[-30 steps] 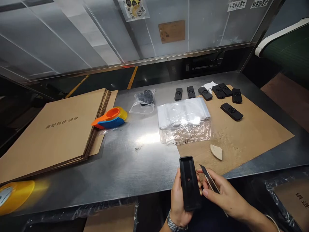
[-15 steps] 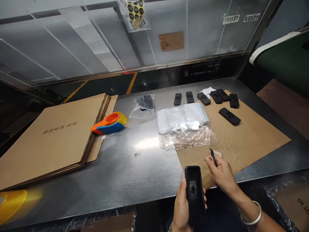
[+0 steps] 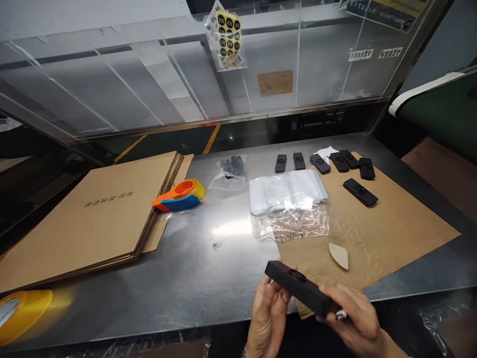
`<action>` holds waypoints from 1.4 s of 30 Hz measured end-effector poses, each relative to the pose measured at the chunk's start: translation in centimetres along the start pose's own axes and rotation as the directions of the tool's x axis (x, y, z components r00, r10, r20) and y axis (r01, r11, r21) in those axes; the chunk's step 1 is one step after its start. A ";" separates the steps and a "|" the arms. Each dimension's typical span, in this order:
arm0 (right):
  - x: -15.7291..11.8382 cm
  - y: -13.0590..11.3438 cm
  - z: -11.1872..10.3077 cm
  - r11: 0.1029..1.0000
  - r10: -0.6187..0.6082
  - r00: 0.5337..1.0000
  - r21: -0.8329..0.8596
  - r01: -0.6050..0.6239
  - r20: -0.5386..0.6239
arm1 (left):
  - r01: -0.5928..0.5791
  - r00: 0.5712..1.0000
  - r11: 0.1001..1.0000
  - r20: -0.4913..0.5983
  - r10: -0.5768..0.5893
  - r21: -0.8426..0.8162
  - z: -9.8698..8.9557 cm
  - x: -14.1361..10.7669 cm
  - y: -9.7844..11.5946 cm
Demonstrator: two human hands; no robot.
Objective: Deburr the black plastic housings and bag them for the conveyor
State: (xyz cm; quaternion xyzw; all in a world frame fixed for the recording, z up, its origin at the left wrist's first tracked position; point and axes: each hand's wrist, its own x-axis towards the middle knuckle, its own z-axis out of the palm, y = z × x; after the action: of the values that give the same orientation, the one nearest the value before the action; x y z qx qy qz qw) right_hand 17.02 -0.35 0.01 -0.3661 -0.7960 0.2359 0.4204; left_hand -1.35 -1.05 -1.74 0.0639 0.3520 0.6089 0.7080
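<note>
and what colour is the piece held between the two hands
The piece is black, best seen in the head view.

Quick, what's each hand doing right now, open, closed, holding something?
Left hand: closed, holding one end of the black part.
Right hand: closed on the part's other end; a silvery tip also pokes from its grip, mostly hidden.

On my feed I see room to pass over the steel tabletop [image 3: 223, 268] left of the plastic bags [image 3: 288, 191]; behind them black casings [image 3: 299, 160] block me, front-right a beige wedge [image 3: 339, 256], farther left a tape dispenser [image 3: 182, 202].
</note>
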 end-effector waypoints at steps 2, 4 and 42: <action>-0.2 -0.3 0.2 0.999 -0.025 0.999 0.041 0.024 0.032 | -0.020 0.995 0.995 -0.093 0.029 0.094 0.0 -0.4 -0.8; -0.2 -0.4 0.0 0.992 0.085 0.993 0.089 -0.092 0.076 | -0.047 0.985 0.982 -0.157 0.076 0.183 0.2 -0.8 -1.2; 0.3 -1.2 0.6 0.877 0.403 0.873 -0.387 -0.284 0.274 | -0.148 0.966 0.859 -0.114 0.231 0.489 1.3 -2.4 -1.9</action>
State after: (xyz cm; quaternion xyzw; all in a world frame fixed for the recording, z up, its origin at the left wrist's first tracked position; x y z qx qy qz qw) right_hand 15.93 -0.86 0.69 -0.5222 -0.8064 0.2297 0.1557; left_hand 0.88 -3.25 -0.78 0.2188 0.5414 0.5735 0.5746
